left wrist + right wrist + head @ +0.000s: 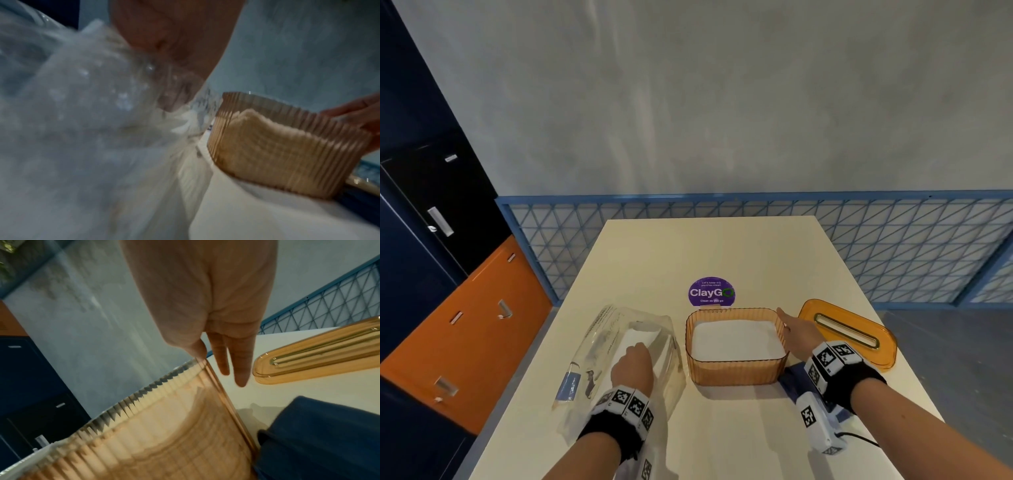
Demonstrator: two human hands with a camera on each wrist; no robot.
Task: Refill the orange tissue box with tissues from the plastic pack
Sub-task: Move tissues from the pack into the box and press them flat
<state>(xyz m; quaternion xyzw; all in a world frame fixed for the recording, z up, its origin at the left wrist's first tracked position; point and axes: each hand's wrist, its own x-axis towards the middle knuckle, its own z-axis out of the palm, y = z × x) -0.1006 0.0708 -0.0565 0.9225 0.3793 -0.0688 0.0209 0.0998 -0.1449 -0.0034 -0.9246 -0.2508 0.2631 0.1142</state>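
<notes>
The orange ribbed tissue box stands open at the table's middle, and a white tissue stack fills it nearly to the rim. Its orange slotted lid lies to the right. The clear plastic pack lies to the left. My left hand is inside the pack, with its fingers curled down on the white tissues there. In the left wrist view those fingers show blurred through the plastic. My right hand lies with straight fingers along the box's right wall, the thumb at the rim.
A dark blue cloth lies under my right wrist beside the box. A purple round sticker sits on the cream table behind the box. A blue mesh railing runs behind the table. Orange and navy cabinets stand left.
</notes>
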